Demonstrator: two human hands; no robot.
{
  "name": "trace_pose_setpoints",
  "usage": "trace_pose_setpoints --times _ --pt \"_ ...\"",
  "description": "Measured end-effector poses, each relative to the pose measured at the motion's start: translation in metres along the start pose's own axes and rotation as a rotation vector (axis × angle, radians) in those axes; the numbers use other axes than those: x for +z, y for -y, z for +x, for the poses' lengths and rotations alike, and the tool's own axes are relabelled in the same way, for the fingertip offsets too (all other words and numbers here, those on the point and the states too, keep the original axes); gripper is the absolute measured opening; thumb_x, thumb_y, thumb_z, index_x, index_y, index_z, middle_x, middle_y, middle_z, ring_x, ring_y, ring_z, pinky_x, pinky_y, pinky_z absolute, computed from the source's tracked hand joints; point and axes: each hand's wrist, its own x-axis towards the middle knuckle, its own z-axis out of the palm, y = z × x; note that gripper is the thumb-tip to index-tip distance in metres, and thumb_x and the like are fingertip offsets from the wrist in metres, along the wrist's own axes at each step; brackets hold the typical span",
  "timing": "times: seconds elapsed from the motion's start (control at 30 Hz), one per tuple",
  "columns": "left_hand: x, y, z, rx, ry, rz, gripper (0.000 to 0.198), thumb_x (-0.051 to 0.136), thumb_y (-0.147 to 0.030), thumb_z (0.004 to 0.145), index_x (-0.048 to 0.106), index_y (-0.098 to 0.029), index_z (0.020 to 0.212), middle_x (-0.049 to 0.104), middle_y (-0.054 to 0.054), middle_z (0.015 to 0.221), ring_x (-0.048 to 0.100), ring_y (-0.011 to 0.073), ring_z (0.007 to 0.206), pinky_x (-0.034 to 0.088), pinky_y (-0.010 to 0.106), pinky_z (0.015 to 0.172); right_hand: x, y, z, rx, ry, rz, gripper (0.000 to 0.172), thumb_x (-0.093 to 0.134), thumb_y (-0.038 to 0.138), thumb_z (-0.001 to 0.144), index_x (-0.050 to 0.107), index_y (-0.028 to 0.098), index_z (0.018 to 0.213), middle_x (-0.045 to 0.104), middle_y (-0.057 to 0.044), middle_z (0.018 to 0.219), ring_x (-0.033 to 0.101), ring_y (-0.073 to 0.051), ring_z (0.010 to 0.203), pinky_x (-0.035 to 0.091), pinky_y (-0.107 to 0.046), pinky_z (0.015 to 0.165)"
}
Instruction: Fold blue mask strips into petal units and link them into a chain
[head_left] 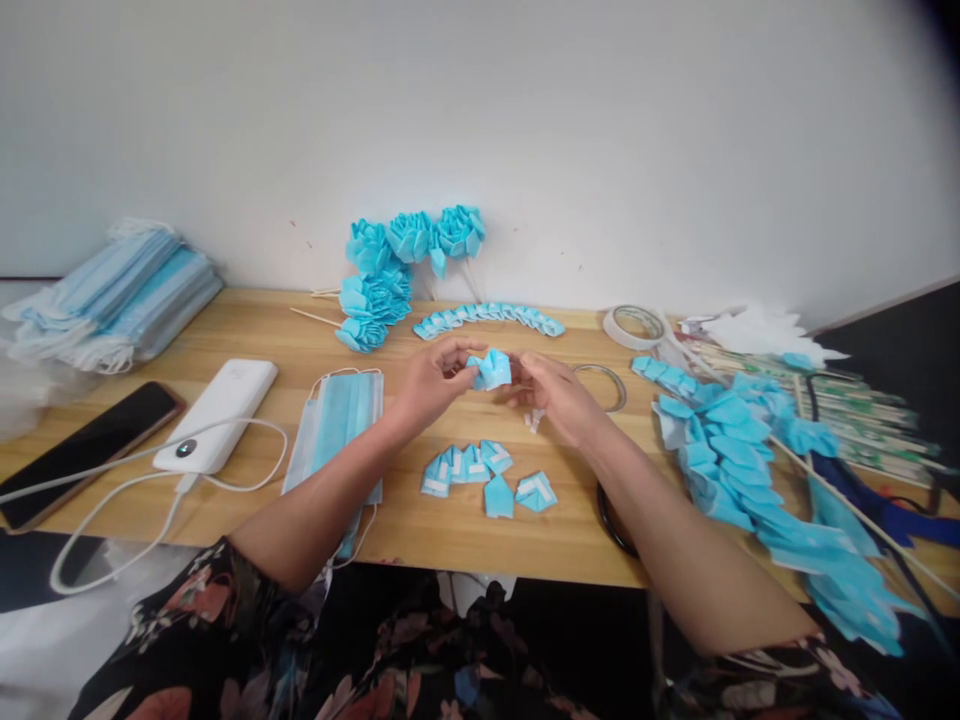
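Both my hands meet above the middle of the wooden table (570, 540). My left hand (435, 380) and my right hand (551, 390) pinch a small folded blue flower piece (491, 369) between their fingertips. Just below the hands lie several folded blue petal pieces (487, 475) with white tape strips. A flat blue face mask (337, 420) lies under my left forearm. Finished blue flowers on sticks (409, 250) lean against the wall behind, with a curved row of folded petals (487, 318) in front of them.
A stack of face masks (120, 295) sits at the far left. A white power bank (221, 410) with a cable and a dark phone (90, 445) lie left. A tape roll (636, 325), a pile of blue petals (742, 450) and packed sticks (847, 400) fill the right.
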Motion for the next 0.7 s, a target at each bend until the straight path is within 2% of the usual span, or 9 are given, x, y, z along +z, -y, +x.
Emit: trace_pose_setpoints --times 0.1,0.37,0.47,0.57,0.7 --pt "0.0 -0.0018 0.0 -0.014 -0.017 -0.027 0.032 0.059 -0.02 0.077 0.063 -0.013 0.107 0.062 0.001 0.075 0.056 0.0094 0.063 0.043 0.019 0.055 -0.0005 -0.0006 0.0004 -0.005 0.039 0.022 0.038 0.061 0.052 0.083 0.069 0.023 0.106 0.066 -0.005 0.098 0.063 -0.015 0.082 0.051 -0.024 0.066" --pt "0.0009 0.0005 0.0002 0.024 -0.021 0.089 0.031 0.058 -0.019 0.077 0.064 -0.013 0.107 0.057 -0.002 0.068 0.052 0.0081 0.059 0.038 0.019 0.053 -0.0027 -0.0019 0.0021 -0.021 0.018 0.025 0.034 0.065 0.042 0.081 0.07 0.024 0.11 0.068 -0.004 0.103 0.063 -0.016 0.087 0.052 -0.024 0.067" --pt "0.0011 0.0003 -0.0002 0.032 -0.006 0.109 0.031 0.056 -0.021 0.079 0.064 -0.012 0.108 0.057 -0.001 0.067 0.051 0.0083 0.059 0.038 0.02 0.054 -0.0017 -0.001 0.0016 -0.016 0.045 -0.011 0.036 0.067 0.034 0.079 0.068 0.025 0.114 0.068 -0.005 0.108 0.063 -0.016 0.09 0.052 -0.025 0.07" --pt "0.001 0.0 -0.0004 0.035 -0.004 0.113 0.031 0.056 -0.022 0.08 0.064 -0.013 0.109 0.057 -0.001 0.067 0.051 0.0087 0.059 0.038 0.02 0.055 -0.0007 -0.0016 0.0015 -0.031 0.091 -0.036 0.042 0.069 0.028 0.076 0.066 0.024 0.117 0.068 -0.005 0.106 0.062 -0.016 0.088 0.051 -0.026 0.069" --pt "-0.0002 0.0006 -0.0004 0.037 0.005 0.127 0.032 0.055 -0.023 0.082 0.063 -0.012 0.11 0.056 -0.001 0.067 0.05 0.0091 0.059 0.037 0.02 0.055 -0.0017 -0.0011 0.0009 -0.045 0.113 -0.038 0.043 0.069 0.029 0.076 0.066 0.025 0.118 0.068 -0.005 0.107 0.062 -0.017 0.088 0.052 -0.028 0.07"
